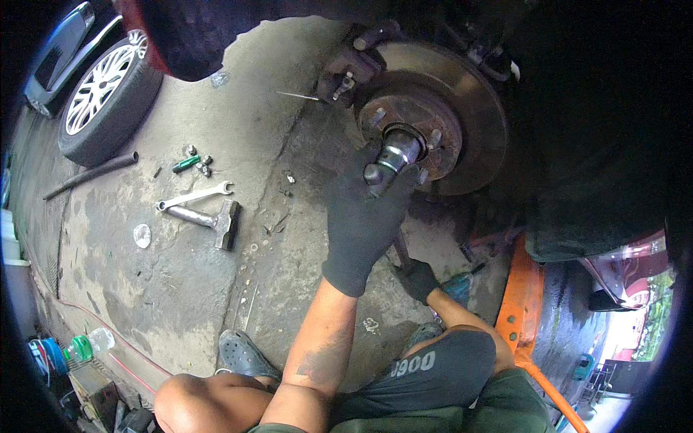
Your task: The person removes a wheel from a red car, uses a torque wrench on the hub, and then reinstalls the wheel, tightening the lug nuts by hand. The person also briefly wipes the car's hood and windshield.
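A brake disc point(473, 119) with a rusty hub and several wheel studs faces me. A shiny socket point(401, 150) sits at the hub's centre. My left hand point(367, 227), in a black glove, is closed around the outer end of the socket, where the wrench head joins it; its fingers are partly hidden. From beneath that glove, the dark handle point(401, 249) of the socket wrench slants down. Its lower part is in the grip of my right hand point(417, 280), also gloved in black. A brake caliper point(350, 76) is at the disc's upper left.
On the stained concrete at left lie a hammer point(227, 225), a combination wrench point(195, 196), a green-handled tool point(186, 164) and a black tube point(90, 175). Beyond them stands a wheel point(108, 97). An orange jack or lift part point(521, 296) is close on my right. A red hose point(108, 325) crosses the lower left.
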The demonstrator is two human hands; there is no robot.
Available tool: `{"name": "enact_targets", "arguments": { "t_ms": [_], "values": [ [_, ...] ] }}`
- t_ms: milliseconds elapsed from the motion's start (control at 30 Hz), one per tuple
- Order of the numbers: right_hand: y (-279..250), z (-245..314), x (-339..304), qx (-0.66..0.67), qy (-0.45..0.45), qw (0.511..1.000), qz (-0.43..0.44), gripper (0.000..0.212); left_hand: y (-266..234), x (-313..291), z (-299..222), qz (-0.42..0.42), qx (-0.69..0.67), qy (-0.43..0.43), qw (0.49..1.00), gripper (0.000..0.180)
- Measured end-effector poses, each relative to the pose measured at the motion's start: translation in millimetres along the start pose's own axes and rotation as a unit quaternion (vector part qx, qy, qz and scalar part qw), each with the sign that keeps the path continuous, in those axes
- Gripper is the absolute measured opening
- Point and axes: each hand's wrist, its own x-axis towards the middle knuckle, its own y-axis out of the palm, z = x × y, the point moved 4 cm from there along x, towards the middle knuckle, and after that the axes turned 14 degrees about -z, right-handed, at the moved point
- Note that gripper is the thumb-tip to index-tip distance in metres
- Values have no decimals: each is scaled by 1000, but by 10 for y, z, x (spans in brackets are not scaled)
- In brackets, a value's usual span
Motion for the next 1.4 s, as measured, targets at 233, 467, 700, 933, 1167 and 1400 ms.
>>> {"name": "enact_targets", "arguments": {
  "t_ms": [233, 467, 700, 933, 1167, 1400],
  "values": [
    [-1564, -55, -780, -172, -23, 981, 92, 44, -112, -111, 15, 6, -163, -110, 980, 31],
    [-3406, 1190, -920, -331, 48, 939, 82, 36, 60, 11, 239, 78, -332, -218, 914, 26],
    [-3126, 822, -750, -191, 128, 969, 91, 26, 225, -22, 184, 61, -353, -257, 897, 26],
    [-2780, 310, -746, -205, -59, 972, 95, 23, 107, 2, 215, 18, -212, -235, 948, 35],
    [-748, -458, -662, -46, -12, 999, 9, 20, 99, 2, 123, -35, -21, -1, 999, 41],
    [-303, -7, -362, 7, -87, 987, -134, 20, 38, -23, 36, -27, -2, -69, 997, 46]
  ]
}}
